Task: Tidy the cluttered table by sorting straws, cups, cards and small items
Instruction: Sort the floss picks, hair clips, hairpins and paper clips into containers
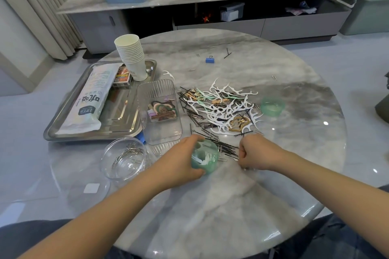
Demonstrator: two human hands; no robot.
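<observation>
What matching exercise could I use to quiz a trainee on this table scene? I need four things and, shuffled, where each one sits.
Things:
1. stack of paper cups
2. blue binder clip
3. green container
4. paper clips

Places:
A. inside the round clear bowl
B. held in the left hand
C. standing on the metal tray
D. alone on the bare table, far side

Pairs: 1-C, 2-D, 3-B, 4-A
</observation>
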